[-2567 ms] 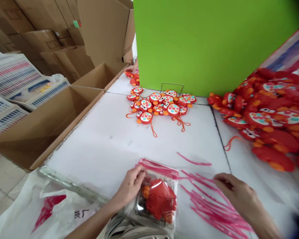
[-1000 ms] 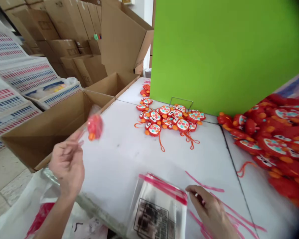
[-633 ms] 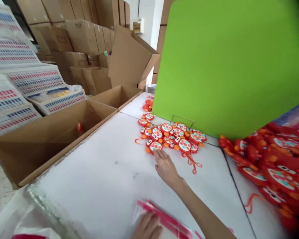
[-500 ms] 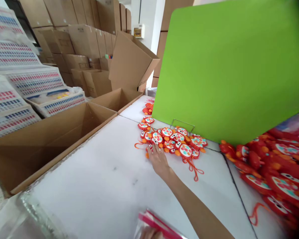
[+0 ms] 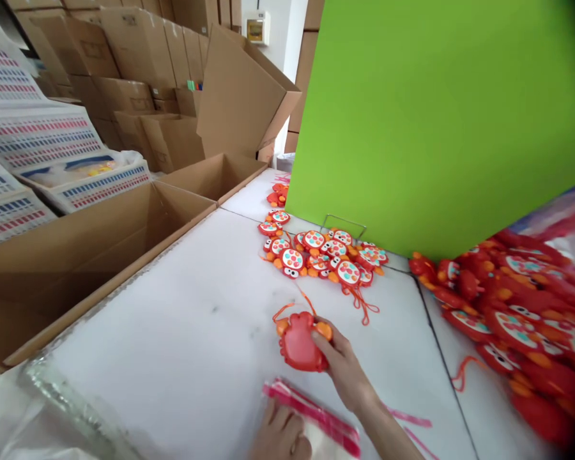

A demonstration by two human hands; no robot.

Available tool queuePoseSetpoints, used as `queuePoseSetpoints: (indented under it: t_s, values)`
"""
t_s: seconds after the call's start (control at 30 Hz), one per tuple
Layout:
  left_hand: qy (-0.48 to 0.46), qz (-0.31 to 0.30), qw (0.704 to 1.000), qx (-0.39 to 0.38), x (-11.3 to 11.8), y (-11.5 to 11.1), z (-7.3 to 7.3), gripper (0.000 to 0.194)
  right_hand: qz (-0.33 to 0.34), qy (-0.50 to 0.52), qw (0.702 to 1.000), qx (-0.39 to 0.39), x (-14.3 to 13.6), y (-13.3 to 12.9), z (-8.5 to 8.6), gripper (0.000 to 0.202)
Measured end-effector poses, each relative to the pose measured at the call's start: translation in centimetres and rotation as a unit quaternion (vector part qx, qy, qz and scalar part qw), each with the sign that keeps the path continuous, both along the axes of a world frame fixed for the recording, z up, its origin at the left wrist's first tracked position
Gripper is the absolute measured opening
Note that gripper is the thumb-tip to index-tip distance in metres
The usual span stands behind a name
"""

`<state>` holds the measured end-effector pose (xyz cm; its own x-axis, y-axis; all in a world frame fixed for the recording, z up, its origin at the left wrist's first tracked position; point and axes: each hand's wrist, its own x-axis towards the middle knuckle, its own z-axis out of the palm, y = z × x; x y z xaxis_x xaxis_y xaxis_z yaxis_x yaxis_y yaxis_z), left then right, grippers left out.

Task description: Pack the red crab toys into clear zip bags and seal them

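Observation:
A red crab-shaped toy (image 5: 303,343) with orange claws and an orange cord is gripped at its right edge by my right hand (image 5: 340,361), its plain back facing up. Near the bottom edge, my left hand (image 5: 280,434) is closed on a clear plastic bag (image 5: 316,412) with a pink top strip. Beyond them, several similar crab toys (image 5: 349,272) lie grouped on the white table (image 5: 182,319), patterned sides up.
A green board (image 5: 412,128) stands behind the toys. At the right is a large heap of red toys (image 5: 522,319). Open cardboard boxes (image 5: 100,236) line the table's left edge, with plastic baskets (image 5: 105,188) and stacked cartons (image 5: 138,45) beyond.
My right hand has moved from the group of toys toward the bag and now holds one crab toy. More of the bag and my left hand shows.

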<state>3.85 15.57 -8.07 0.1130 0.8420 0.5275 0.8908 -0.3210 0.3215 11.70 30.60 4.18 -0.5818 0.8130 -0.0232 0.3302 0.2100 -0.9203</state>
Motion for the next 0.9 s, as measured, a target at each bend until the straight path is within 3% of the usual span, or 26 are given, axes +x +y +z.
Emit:
queuePoseSetpoints:
  t_s: [0.07, 0.13, 0.17, 0.23, 0.3, 0.4, 0.53, 0.63, 0.7, 0.8, 0.9]
  values:
    - [-0.006, -0.017, 0.999, -0.044, -0.1, 0.0, 1.5, 0.008, -0.033, 0.095, 0.982, -0.158, 1.6, -1.2, 0.1, 0.043]
    - [-0.057, -0.029, 0.988, -0.138, -0.4, -0.2, 3.7, 0.013, -0.074, 0.187, 0.934, -0.295, 3.2, -2.5, 0.3, 0.051]
    - [-0.093, -0.032, 0.979, -0.177, -0.5, -0.4, 4.8, 0.018, -0.096, 0.216, 0.912, -0.334, 3.9, -3.2, 0.4, 0.053]
    - [-0.168, -0.028, 0.956, -0.237, -0.8, -0.8, 6.4, 0.028, -0.135, 0.224, 0.897, -0.357, 5.5, -4.7, 0.4, 0.051]
    - [-0.232, -0.007, 0.934, -0.271, -1.0, -1.2, 6.9, 0.039, -0.158, 0.188, 0.897, -0.368, 7.3, -6.2, 0.2, 0.051]
    - [-0.287, 0.005, 0.918, -0.274, -1.2, -1.7, 6.5, 0.050, -0.152, 0.095, 0.914, -0.363, 9.9, -8.2, -0.3, 0.055]
    - [-0.259, -0.034, 0.928, -0.268, -1.5, -1.5, 6.9, 0.064, -0.009, 0.011, 0.935, -0.356, 11.4, -9.5, -0.1, 0.055]
    - [-0.184, -0.069, 0.945, -0.262, -1.4, -0.9, 8.1, 0.046, 0.114, -0.035, 0.935, -0.334, 10.9, -9.8, 1.3, 0.034]
    - [-0.152, -0.075, 0.952, -0.254, -1.3, -0.5, 8.4, 0.030, 0.152, -0.070, 0.939, -0.301, 10.6, -9.9, 2.4, 0.034]
    - [-0.145, -0.072, 0.956, -0.244, -1.1, -0.5, 8.1, 0.020, 0.122, -0.096, 0.957, -0.247, 10.9, -10.3, 3.4, 0.044]
    - [-0.152, -0.056, 0.959, -0.234, -0.9, -1.0, 7.5, 0.016, -0.044, -0.072, 0.981, -0.177, 11.9, -10.7, 2.5, 0.044]
